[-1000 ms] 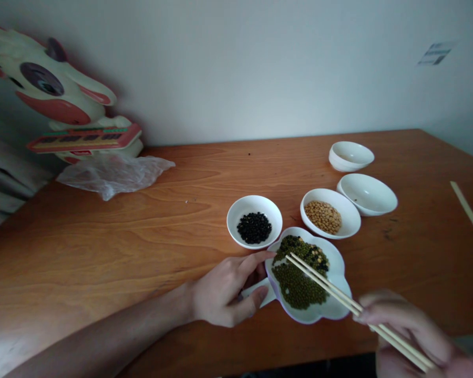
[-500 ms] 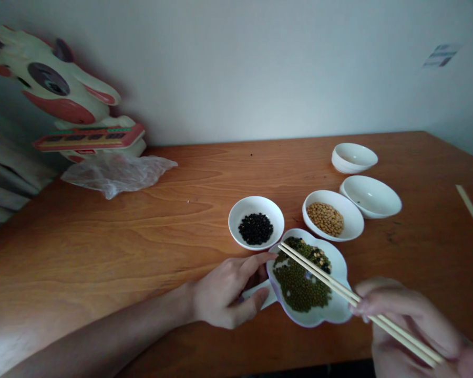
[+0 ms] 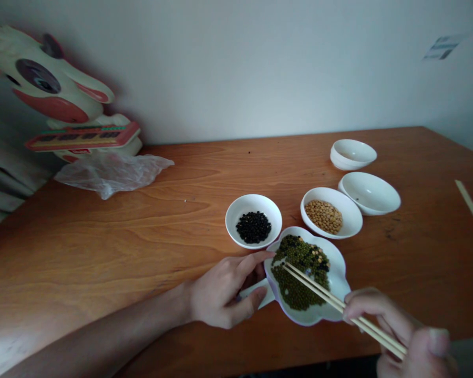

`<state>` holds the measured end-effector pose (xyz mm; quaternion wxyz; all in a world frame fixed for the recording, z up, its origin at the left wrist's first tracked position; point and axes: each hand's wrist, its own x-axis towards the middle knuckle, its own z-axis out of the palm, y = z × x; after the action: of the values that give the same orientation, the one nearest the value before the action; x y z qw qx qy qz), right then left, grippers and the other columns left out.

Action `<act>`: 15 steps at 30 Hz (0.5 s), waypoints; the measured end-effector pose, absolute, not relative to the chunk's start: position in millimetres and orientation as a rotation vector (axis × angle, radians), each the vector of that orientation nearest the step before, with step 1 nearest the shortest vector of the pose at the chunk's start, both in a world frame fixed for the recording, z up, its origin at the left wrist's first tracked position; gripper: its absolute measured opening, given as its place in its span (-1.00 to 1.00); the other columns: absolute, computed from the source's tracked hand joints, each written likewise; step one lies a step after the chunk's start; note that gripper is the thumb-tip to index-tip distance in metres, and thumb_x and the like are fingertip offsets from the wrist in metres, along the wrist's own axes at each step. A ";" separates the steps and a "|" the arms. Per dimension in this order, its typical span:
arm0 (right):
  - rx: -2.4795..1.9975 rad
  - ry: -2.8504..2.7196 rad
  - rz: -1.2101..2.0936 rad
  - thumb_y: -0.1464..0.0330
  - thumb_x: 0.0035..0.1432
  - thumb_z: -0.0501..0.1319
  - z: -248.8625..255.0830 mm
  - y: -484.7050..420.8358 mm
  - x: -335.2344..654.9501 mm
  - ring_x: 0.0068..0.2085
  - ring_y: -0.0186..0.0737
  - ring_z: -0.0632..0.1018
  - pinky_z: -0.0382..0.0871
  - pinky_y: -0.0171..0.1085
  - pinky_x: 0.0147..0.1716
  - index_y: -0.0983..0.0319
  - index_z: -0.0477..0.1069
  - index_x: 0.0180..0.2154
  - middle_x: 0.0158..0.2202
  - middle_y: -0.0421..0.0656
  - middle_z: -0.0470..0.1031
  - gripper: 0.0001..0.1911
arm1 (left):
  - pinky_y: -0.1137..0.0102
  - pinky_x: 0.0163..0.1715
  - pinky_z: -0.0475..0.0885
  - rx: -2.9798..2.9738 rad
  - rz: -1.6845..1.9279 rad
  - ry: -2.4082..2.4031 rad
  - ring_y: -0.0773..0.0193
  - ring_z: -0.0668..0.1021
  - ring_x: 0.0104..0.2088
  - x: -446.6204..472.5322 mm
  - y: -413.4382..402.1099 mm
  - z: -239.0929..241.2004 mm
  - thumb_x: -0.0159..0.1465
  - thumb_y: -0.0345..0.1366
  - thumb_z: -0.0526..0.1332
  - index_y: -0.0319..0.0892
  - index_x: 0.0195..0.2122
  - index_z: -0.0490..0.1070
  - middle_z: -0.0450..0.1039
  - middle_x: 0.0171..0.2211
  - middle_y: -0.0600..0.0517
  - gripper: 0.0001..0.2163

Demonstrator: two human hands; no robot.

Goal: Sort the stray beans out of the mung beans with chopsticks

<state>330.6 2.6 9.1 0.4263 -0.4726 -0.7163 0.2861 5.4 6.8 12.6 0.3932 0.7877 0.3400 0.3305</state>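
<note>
A white flower-shaped dish (image 3: 341, 262) with a handle holds green beans mixed with some black and yellow ones. My left hand (image 3: 230, 294) is closed around its handle (image 3: 267, 299), with the index fingertip on the rim. In my right hand (image 3: 394, 325) is a pair of wooden chopsticks (image 3: 323, 295). Their tips are close together at the left part of the dish, with a dark bean at them; whether it is pinched I cannot tell. Just behind the dish stand a white bowl of black beans (image 3: 253, 227) and a white bowl of yellow soybeans (image 3: 324, 216).
Two more white bowls stand behind on the right, a nearer bowl (image 3: 378, 197) and a farther bowl (image 3: 352, 155). A wooden stick (image 3: 472, 208) lies at the far right. At the back left, a cow-shaped toy (image 3: 74, 113) stands behind a clear plastic bag (image 3: 110, 176).
The chopstick tips have moved from above the dish's upper left rim down to the beans inside it. My right hand has shifted slightly; my left hand keeps its hold.
</note>
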 end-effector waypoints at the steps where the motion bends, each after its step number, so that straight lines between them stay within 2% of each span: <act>1: -1.174 -1.794 0.713 -0.10 0.52 -0.32 9.5 2.5 329.8 -0.37 -0.06 0.69 0.51 -0.25 -0.50 0.17 0.62 -0.43 -0.40 -0.03 0.65 -0.10 | 0.41 -0.41 0.46 1.999 0.840 0.866 0.28 0.52 -0.40 5.3 6.8 12.3 0.41 -0.39 0.19 -0.21 0.47 0.08 0.51 -0.27 -0.02 -0.38; 5: -1.155 -1.796 0.717 -0.11 0.52 -0.31 10.7 3.0 325.8 -0.39 -0.09 0.68 0.51 -0.27 -0.52 0.17 0.62 -0.41 -0.40 -0.05 0.66 -0.10 | 0.41 -0.41 0.47 1.992 0.832 0.855 0.27 0.52 -0.40 5.3 6.8 11.7 0.40 -0.40 0.19 -0.20 0.47 0.07 0.49 -0.30 0.01 -0.37; 11: -1.128 -1.804 0.679 0.02 0.55 -0.25 3.8 3.0 330.3 -0.37 -0.09 0.69 0.50 -0.28 -0.53 0.18 0.63 -0.41 -0.39 -0.03 0.66 -0.19 | 0.40 -0.41 0.48 1.972 0.831 0.854 0.27 0.53 -0.40 6.0 6.4 11.3 0.39 -0.39 0.19 -0.20 0.46 0.09 0.50 -0.29 0.00 -0.38; 15: -1.125 -1.814 0.649 0.01 0.56 -0.26 0.3 4.5 332.6 -0.37 -0.09 0.70 0.49 -0.28 -0.55 0.18 0.64 -0.43 -0.39 -0.03 0.68 -0.17 | 0.39 -0.40 0.48 1.976 0.836 0.862 0.26 0.54 -0.39 5.9 6.2 11.0 0.39 -0.39 0.20 -0.20 0.47 0.09 0.51 -0.29 -0.01 -0.38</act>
<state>332.6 4.5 0.3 0.4400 -0.4529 -0.7302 0.2611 5.9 6.2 11.0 0.4027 0.7822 0.3413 0.3310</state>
